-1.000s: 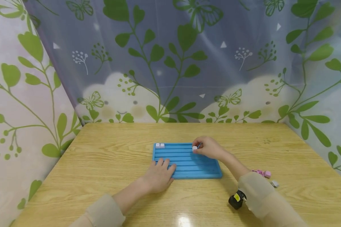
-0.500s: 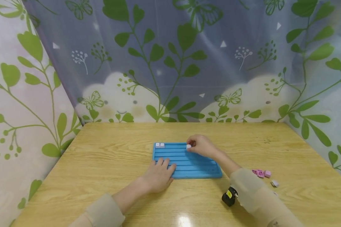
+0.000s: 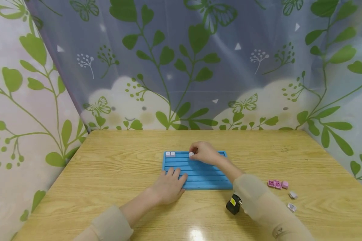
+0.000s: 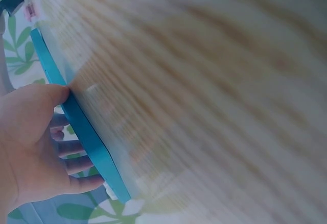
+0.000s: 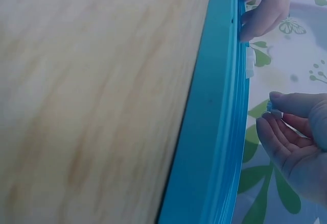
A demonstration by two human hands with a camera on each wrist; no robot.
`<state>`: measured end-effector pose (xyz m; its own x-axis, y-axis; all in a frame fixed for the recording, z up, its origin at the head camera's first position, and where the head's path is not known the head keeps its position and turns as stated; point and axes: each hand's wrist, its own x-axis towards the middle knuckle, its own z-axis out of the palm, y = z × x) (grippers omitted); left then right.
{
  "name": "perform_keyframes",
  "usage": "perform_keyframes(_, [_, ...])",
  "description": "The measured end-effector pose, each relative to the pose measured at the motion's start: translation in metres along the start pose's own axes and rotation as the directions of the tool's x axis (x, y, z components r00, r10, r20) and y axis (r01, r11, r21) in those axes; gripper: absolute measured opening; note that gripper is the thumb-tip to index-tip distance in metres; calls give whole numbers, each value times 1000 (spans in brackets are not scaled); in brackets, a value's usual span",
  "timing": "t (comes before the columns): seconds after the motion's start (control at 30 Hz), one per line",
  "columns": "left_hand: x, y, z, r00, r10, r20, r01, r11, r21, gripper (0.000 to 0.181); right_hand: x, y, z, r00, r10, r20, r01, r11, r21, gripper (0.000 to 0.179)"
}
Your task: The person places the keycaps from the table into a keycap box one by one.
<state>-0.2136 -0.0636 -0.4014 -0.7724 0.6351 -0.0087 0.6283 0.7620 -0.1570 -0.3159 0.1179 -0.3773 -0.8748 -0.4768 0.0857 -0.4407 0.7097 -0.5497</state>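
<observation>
A blue ridged tray (image 3: 207,183) lies on the table. My left hand (image 3: 169,188) rests on its front left part, fingers spread; in the left wrist view the thumb (image 4: 60,94) touches the tray's near edge. My right hand (image 3: 206,153) pinches a white keycap (image 3: 191,155) between thumb and fingertips, over the back row of the tray. The right wrist view shows this keycap (image 5: 276,114) at the fingertips. Two white keycaps (image 3: 170,154) sit side by side in the tray's back left corner.
Right of the tray lie pink keycaps (image 3: 278,184), two with hollow undersides up. Two white keycaps lie nearer the front, one tilted (image 3: 293,195) and one hollow side up (image 3: 291,207). A black device (image 3: 233,204) is at the right wrist. A patterned cloth (image 3: 181,67) hangs behind the table.
My right hand has moved left along the tray's back row with the white keycap in its fingers. More of the loose keycaps at right now show. My left hand has stayed put.
</observation>
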Motion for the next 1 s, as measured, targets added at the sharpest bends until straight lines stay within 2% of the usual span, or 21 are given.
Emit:
perform_keyframes(0.2, [0, 0, 0, 1000, 2, 10, -2, 1000, -3, 46, 10, -7, 2, 999, 23, 31, -23, 1000, -7, 15])
perform_keyframes(0.47, [0, -1, 0, 1000, 7, 12, -7, 1000, 3, 45, 22, -10, 3, 998, 3, 64, -1, 1000, -26, 17])
perform_keyframes(0.77, [0, 0, -1, 1000, 2, 20, -2, 1000, 0, 46, 31, -13, 13, 998, 14, 66, -9, 998, -68, 19])
perform_keyframes(1.0, [-1, -1, 0, 1000, 1, 14, -1, 1000, 23, 46, 37, -15, 20, 998, -26, 61, 35, 990, -139, 15])
